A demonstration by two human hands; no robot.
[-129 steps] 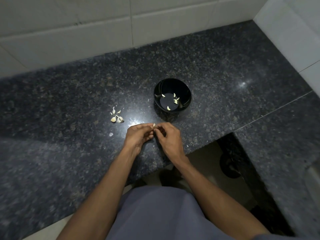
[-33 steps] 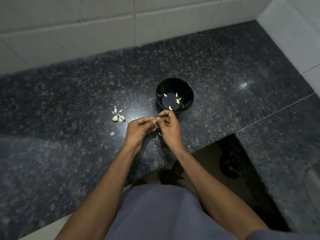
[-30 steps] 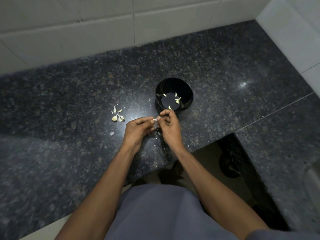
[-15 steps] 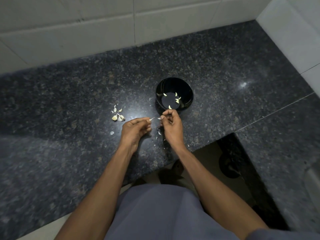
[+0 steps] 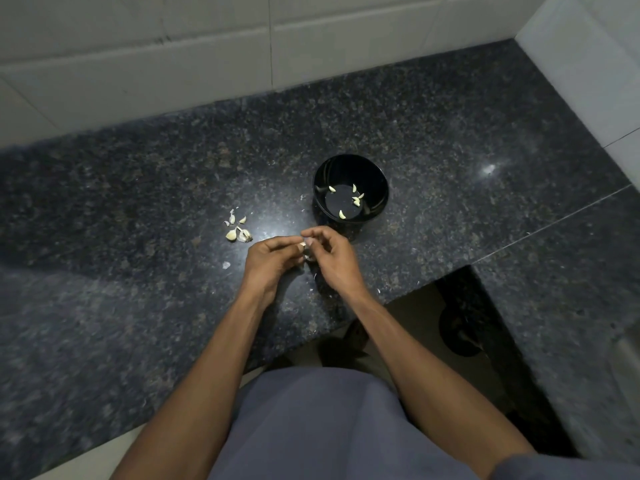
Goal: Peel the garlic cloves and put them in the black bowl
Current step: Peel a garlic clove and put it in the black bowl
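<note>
Both hands have drawn together again since half a second back, the left hand and right hand pinching one garlic clove between curled fingertips, just at six o'clock of the black bowl. Slippery and tiny, it could pop loose onto the dark counter, or bits of skin could ride into the bowl with it.

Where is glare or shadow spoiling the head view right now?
Head view: dim overall; glare spots on the counter beside the loose garlic cloves and at far right; the clove between left hand and right hand is small and indistinct; wide-angle bends tile lines.
</note>
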